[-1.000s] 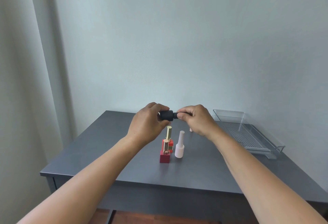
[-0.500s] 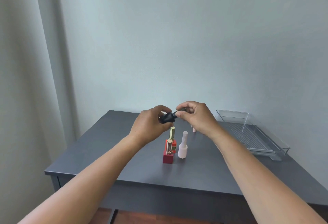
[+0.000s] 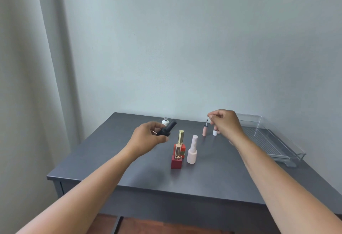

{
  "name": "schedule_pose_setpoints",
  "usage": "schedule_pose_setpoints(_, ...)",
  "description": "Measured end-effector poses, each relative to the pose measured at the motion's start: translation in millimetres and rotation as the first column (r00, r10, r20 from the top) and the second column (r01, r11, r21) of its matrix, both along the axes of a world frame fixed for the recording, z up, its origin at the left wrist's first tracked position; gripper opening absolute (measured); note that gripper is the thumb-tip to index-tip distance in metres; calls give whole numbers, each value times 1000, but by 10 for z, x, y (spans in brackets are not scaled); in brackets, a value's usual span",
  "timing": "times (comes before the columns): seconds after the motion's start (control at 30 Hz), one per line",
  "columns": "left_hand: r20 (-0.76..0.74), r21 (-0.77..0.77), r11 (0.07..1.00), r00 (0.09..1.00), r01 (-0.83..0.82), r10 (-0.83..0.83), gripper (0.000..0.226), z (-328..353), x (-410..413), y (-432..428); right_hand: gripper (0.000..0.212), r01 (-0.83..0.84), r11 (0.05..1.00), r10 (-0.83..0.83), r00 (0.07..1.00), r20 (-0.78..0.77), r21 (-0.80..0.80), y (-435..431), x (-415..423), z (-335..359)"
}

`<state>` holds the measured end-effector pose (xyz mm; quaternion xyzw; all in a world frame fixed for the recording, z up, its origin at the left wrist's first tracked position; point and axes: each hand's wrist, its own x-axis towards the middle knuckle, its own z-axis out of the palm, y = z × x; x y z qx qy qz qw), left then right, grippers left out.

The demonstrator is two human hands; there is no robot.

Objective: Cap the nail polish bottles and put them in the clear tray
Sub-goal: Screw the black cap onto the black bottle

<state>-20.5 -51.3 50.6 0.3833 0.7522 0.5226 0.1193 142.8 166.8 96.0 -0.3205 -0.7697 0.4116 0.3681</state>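
Observation:
My left hand (image 3: 148,137) grips a black nail polish bottle (image 3: 166,128) with its cap on, tilted up to the right above the table. My right hand (image 3: 224,124) hovers with fingers curled and nothing in it, just right of a pink cap (image 3: 204,131) that stands with its brush pointing up. Partly hidden behind that hand is a small white piece (image 3: 214,132). An uncapped white bottle (image 3: 165,122) stands at the back. Two red bottles with gold caps (image 3: 177,156) and a capped pale pink bottle (image 3: 192,150) stand mid-table. The clear tray (image 3: 259,122) lies at the right.
The dark grey table (image 3: 129,169) stands against a pale wall, with a curtain at the left. The tray reaches the table's right edge. Wooden floor shows below the front edge.
My hands have come apart. The right hand let go of the black bottle and moved right toward the pink cap. The left hand carried the capped black bottle left and down.

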Motion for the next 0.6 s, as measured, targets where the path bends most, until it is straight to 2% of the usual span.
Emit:
schedule_pose_setpoints(0.27,-28,-139,990,1000,6,-10,26,-284,-72,4,10,134,990,-122,970,212,-45,267,-170,-517)
schedule_pose_setpoints(0.43,-75,-208,978,997,9,-25,27,-407,-82,21,42,161,987,-146,949,281,-30,333,-302,-639)
schedule_pose_setpoints(0.53,-82,-225,974,996,24,-43,29,-461,-90,30,47,173,985,-165,932,322,2,379,-380,-661)
schedule_pose_setpoints(0.6,-75,-221,975,996,30,-47,29,-478,-93,33,44,166,986,-161,935,317,10,404,-425,-673)
